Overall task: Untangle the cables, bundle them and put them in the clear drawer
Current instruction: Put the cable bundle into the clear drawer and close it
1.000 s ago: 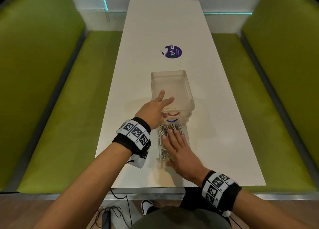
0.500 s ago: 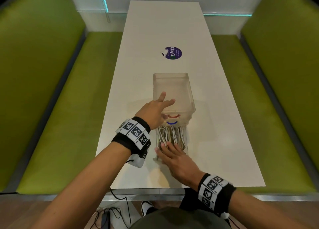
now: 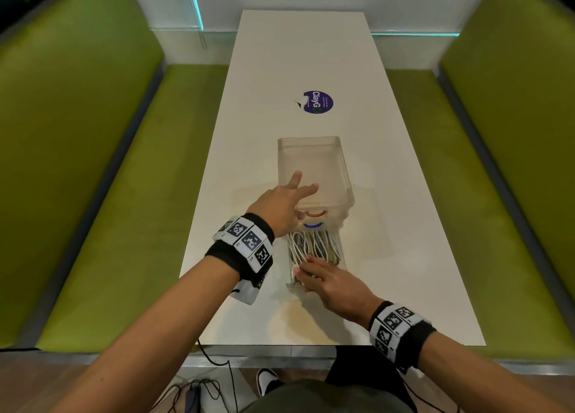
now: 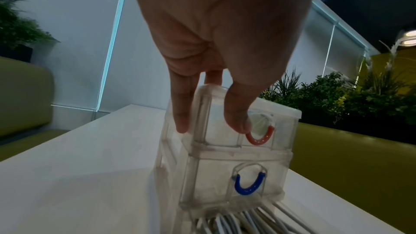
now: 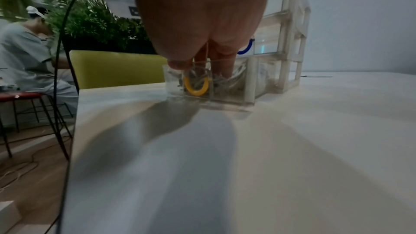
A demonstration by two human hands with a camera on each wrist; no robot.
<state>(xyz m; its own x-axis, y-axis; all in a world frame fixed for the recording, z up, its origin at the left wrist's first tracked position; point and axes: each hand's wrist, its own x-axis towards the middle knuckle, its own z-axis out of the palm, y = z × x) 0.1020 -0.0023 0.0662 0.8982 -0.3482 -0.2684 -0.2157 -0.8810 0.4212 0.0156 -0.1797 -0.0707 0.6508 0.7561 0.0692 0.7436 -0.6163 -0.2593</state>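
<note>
A clear drawer cabinet (image 3: 314,169) stands on the white table (image 3: 249,163), with a red handle (image 4: 260,138) above a blue handle (image 4: 248,186). Its bottom drawer (image 3: 341,257), the one with the yellow handle (image 5: 195,86), is pulled out towards me and holds white cables (image 3: 311,244). My left hand (image 3: 298,199) braces the cabinet's top left front corner, its fingers straight along the top and side and its thumb on the front face. At the drawer's near end my right hand (image 3: 306,269) lies with straight fingers on the cables, and its thumb touches the front rim.
A purple round sticker (image 3: 318,101) lies farther up the table. Green benches (image 3: 102,225) run along both sides. Black cords (image 3: 199,394) trail on the floor under the near table edge. In the right wrist view a seated person (image 5: 24,51) and plants (image 5: 90,20) are off to the left.
My right hand has slid back over the cables from the middle of the drawer to its near end. The left hand has stayed on the cabinet.
</note>
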